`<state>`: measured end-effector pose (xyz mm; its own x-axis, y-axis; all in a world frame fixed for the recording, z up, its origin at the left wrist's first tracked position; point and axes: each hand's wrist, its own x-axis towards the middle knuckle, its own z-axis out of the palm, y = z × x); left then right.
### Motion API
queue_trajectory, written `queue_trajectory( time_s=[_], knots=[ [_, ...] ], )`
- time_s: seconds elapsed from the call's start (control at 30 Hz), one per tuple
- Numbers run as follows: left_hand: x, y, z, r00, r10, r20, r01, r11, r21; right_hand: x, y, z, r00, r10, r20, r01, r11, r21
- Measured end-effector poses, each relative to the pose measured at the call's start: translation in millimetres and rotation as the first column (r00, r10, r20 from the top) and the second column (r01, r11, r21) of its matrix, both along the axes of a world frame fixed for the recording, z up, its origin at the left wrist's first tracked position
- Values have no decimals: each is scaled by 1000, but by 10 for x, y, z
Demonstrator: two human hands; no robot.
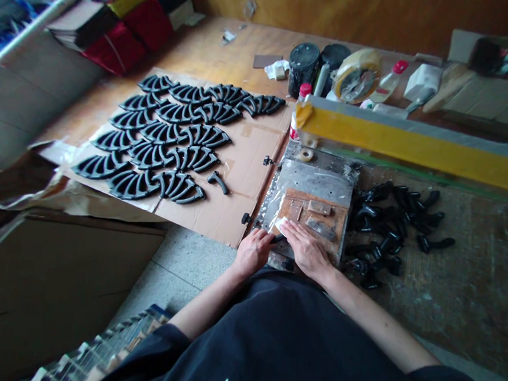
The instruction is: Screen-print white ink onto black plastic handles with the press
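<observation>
My left hand (254, 252) is closed on one end of a black curved part (278, 238) at the near edge of the metal plate (317, 181). My right hand (306, 249) presses a white cloth (281, 223) with its fingertips, close to that part. Under and beyond my right hand lies a brown board (295, 197) with small blocks on it. Rows of black curved parts (176, 112) cover the cardboard (237, 183) to the left, and one single part (219, 181) lies apart from them. A loose pile of black parts (382, 225) sits right of the plate.
Behind the plate stand a red-capped bottle (295, 123), a dark tub (303, 67) and a tape roll (357, 76). A long yellow-sided bar (409, 139) runs along the right back. Red and dark stacks (116, 42) sit at the far left. Small black clamps (246, 218) line the cardboard's edge.
</observation>
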<state>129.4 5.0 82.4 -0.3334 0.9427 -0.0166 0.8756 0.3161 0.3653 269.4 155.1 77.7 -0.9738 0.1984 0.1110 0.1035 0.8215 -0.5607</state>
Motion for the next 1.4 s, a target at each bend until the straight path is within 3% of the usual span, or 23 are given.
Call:
queue_trajectory(
  time_s=[0.13,0.23,0.3,0.37,0.43,0.5,0.57,0.63,0.7,0.8,0.87,0.93,0.97,1.0,1.07,1.1,1.2,1.23,1.3,1.33,1.4],
  knots=[
    [-6,-2,0,1000,9,6,-9,1000,-8,239,-20,126,998,-8,64,18,989,-150],
    [-16,-2,-10,1000,21,17,-21,1000,-4,446,29,287,982,-95,162,151,910,-385],
    [-21,-4,-28,999,30,30,-31,999,14,541,91,373,946,-233,224,320,767,-556],
    [-25,-6,-50,998,35,44,-37,999,34,602,154,415,882,-386,269,451,530,-718],
    [-32,-12,-66,997,42,59,-45,998,47,638,197,415,816,-494,301,472,268,-840],
    [-45,-25,-69,996,49,75,-53,997,53,658,211,393,764,-555,328,435,69,-898],
    [-59,-34,-51,993,60,98,-66,996,57,671,206,376,728,-597,337,386,-51,-921],
    [-54,-14,-9,989,77,127,-86,994,62,683,204,385,705,-626,334,335,-121,-934],
    [-1,68,62,980,101,169,-112,992,57,699,217,437,675,-668,314,289,-153,-945],
    [191,342,234,957,80,280,-108,990,86,723,263,592,624,-741,246,231,-126,-965],
    [334,588,373,922,-65,383,-13,981,196,728,296,718,605,-774,187,207,-74,-975],
    [380,813,485,869,-251,427,106,937,334,726,316,821,609,-781,135,194,-18,-981],
    [336,895,515,853,-300,426,134,917,376,724,321,853,613,-782,115,191,4,-982],
    [239,949,521,862,-278,424,110,919,379,723,322,870,616,-781,103,189,20,-982],
    [-107,960,454,908,-51,416,-84,950,300,723,314,852,615,-782,101,194,26,-981],
    [-338,921,385,904,160,397,-264,938,223,723,307,822,610,-785,110,200,18,-980],
    [-1080,702,113,785,553,279,-601,789,129,706,278,693,610,-777,159,230,-19,-973],
    [-1292,622,23,665,729,160,-744,664,66,690,266,652,612,-772,175,242,-29,-970],
    [-1612,496,-127,540,838,83,-841,540,16,640,245,585,616,-762,201,263,-42,-964],
    [-1716,455,-181,506,860,66,-862,507,-12,609,236,561,618,-757,210,273,-44,-961],
    [-1822,415,-243,508,857,87,-855,514,-71,540,227,525,625,-751,216,294,-30,-955]
  ],
)
